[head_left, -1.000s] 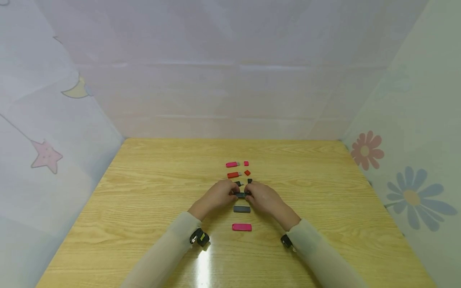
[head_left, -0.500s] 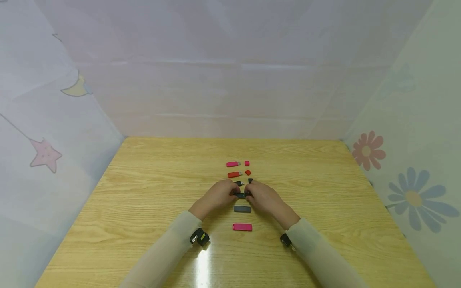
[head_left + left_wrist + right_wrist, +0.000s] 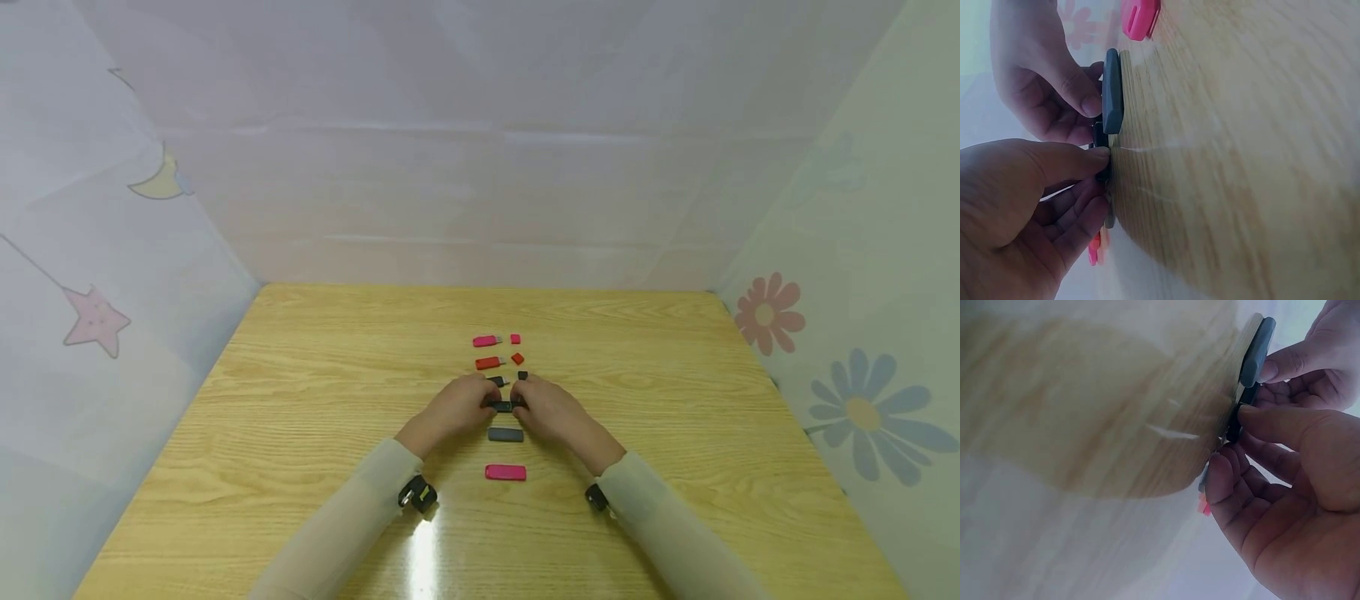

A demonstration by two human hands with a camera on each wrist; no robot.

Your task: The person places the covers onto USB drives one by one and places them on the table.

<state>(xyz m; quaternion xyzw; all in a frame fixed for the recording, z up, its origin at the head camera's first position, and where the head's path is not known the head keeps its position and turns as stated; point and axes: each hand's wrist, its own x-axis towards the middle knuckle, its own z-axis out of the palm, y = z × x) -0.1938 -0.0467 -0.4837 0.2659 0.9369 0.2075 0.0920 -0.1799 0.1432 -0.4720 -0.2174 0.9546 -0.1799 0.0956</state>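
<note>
A dark USB flash drive (image 3: 503, 407) lies crosswise between my two hands, low over the table. My left hand (image 3: 457, 407) pinches its left end with thumb and fingers. On the other end, my right hand (image 3: 551, 410) pinches it the same way, and the right wrist view shows that thumb on the dark drive (image 3: 1235, 428). Fingers cover both ends. Just nearer to me lies a grey USB flash drive (image 3: 506, 435), capped; in the left wrist view this grey drive (image 3: 1112, 94) stands close by the thumbs.
A capped pink drive (image 3: 506, 472) lies nearest me. Beyond my hands are uncapped black (image 3: 497, 382), red (image 3: 490, 363) and pink (image 3: 486, 342) drives, with a black cap (image 3: 522, 376), red cap (image 3: 517, 358) and pink cap (image 3: 515, 339) to their right. Cloth walls surround the wooden table (image 3: 300, 375).
</note>
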